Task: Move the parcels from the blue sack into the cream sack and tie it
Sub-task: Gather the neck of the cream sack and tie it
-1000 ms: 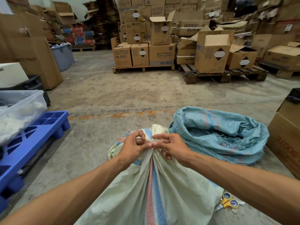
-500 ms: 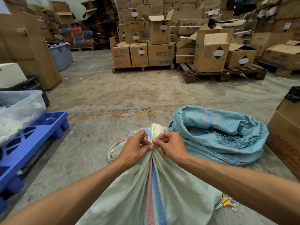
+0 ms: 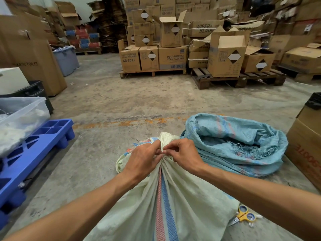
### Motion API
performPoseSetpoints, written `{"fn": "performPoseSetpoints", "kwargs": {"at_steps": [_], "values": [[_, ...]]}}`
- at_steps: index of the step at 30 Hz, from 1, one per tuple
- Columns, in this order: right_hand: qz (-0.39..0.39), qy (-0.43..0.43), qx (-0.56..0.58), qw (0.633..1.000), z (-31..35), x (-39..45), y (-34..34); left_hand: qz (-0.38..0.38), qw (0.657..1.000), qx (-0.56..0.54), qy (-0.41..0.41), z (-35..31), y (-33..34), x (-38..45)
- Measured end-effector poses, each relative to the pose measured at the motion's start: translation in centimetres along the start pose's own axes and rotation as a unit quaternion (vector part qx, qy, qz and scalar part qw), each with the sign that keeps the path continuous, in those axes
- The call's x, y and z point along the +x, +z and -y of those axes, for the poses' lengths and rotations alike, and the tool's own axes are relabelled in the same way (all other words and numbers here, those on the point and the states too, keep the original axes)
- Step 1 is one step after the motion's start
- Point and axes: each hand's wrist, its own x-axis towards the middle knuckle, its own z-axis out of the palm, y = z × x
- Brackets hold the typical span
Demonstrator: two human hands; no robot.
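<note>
Here, at about 9 o'clock from the cream sack, a blue plastic pallet (image 3: pixel 33 150) lies on the concrete floor (image 3: pixel 121 101), with a clear plastic tub (image 3: pixel 20 117) holding white material resting on its far end. Beyond that, toward 10 o'clock, a tall brown carton (image 3: pixel 34 63) stands beside a grey-blue bin (image 3: pixel 66 59).

In the middle, the cream sack (image 3: pixel 161 202) stands full in front of the person, its red and blue woven stripe running up to a gathered neck. The left hand (image 3: pixel 143 158) is curled tight around the bunched neck, fingers pinching the fabric at the gather. The right hand (image 3: pixel 184 154) meets it fingertip to fingertip, thumb and forefinger pinching the same gather; whether a string lies between the fingers is too small to tell. Loose cream fabric flares out above the hands.

At 12 o'clock, well apart, stacked cardboard boxes (image 3: pixel 172 56) sit on wooden pallets (image 3: pixel 238 79).

At about 2 o'clock, touching the cream sack's side, the blue sack (image 3: pixel 234 141) lies slumped and open-mouthed, frayed threads at its rim. At 4 o'clock, yellow-handled scissors (image 3: pixel 242 215) lie on the floor just beside the cream sack. At 3 o'clock a brown carton (image 3: pixel 305 150) stands at the frame's edge.
</note>
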Motion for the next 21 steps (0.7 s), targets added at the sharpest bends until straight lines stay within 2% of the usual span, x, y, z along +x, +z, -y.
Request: {"fn": "performPoseSetpoints", "kwargs": {"at_steps": [4,8,13,15,18,21], "values": [[0.041,-0.007,-0.016,0.999,-0.2,0.0,-0.2,0.011,1.000,0.027,-0.004,0.3,0.0,-0.1],[0.096,0.009,0.007,0.995,-0.5,-0.2,-0.5,0.014,1.000,0.008,-0.016,0.1,-0.1,-0.2],[0.133,-0.001,-0.051,0.990,0.1,0.2,-0.3,0.012,0.998,-0.033,-0.052,0.5,0.0,-0.1],[0.163,0.056,0.017,0.985,-0.1,0.5,-0.4,0.011,0.994,-0.075,-0.076,0.7,0.0,0.1],[0.212,0.137,0.156,0.955,-0.8,0.6,-0.6,0.004,0.987,-0.122,-0.106,0.3,0.0,0.1],[0.227,0.180,0.228,0.929,-1.0,0.6,-0.7,0.019,0.989,-0.124,-0.083,0.2,-0.1,0.1]]}}
